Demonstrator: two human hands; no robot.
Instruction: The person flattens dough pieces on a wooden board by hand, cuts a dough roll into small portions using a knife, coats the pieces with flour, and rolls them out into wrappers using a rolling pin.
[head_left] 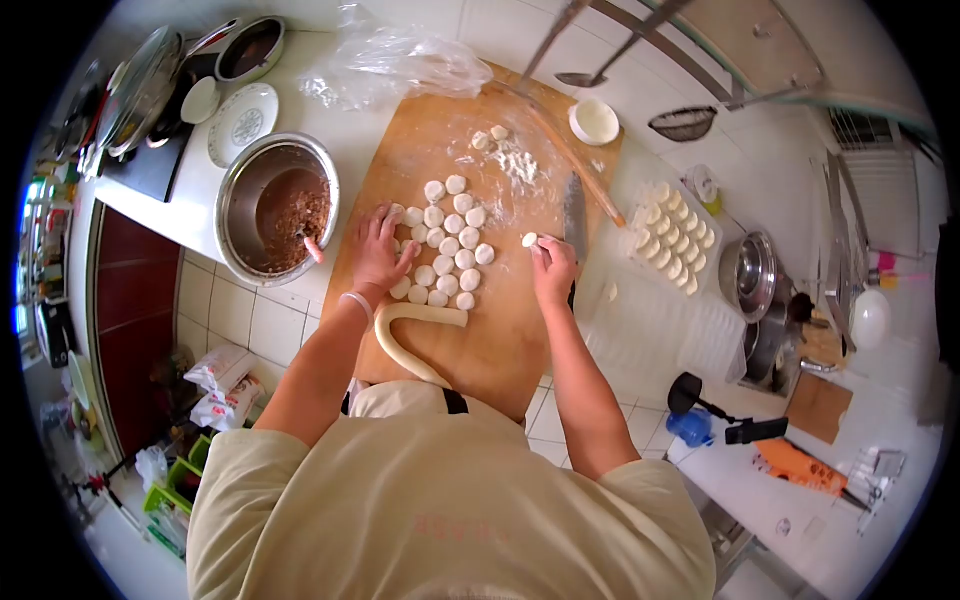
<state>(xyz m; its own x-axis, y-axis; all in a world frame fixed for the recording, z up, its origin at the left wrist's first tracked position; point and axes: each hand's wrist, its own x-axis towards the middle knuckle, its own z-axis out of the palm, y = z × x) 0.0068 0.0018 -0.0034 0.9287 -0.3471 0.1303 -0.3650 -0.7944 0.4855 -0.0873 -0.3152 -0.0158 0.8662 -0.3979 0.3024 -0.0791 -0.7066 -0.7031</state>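
My left hand lies with fingers spread at the left edge of a cluster of flattened dough pieces, touching some of them and partly covering them. In my right hand, thumb and fingers pinch one small dough piece to the right of the cluster. Beneath both hands is a wooden board. A curved dough rope rests near its front edge, below the cluster. Just beyond my right hand lies a knife, its handle partly hidden by my forearm.
A metal bowl of filling stands left of the board. On the board are a rolling pin, a white bowl and scattered flour. To the right sits a tray of dumplings. Utensils, including a strainer, hang above.
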